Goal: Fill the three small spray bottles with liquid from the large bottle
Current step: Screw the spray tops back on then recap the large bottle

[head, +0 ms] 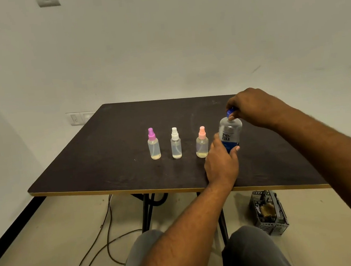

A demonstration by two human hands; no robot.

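Note:
Three small clear spray bottles stand upright in a row on the dark table [108, 157]: one with a purple cap [153, 145], one with a white cap [175, 144], one with a pink cap [202, 143]. Each holds a little liquid at the bottom. Right of them stands the large clear bottle [231, 132] with a blue label. My left hand [222, 163] grips its lower body. My right hand [252, 108] pinches its blue cap [230, 112] from above.
A grey plastic basket [268, 213] sits on the floor under the table's right side. Cables [107, 233] trail across the floor at the left. The table's near edge [120, 191] has a light trim. A white wall stands just behind the table.

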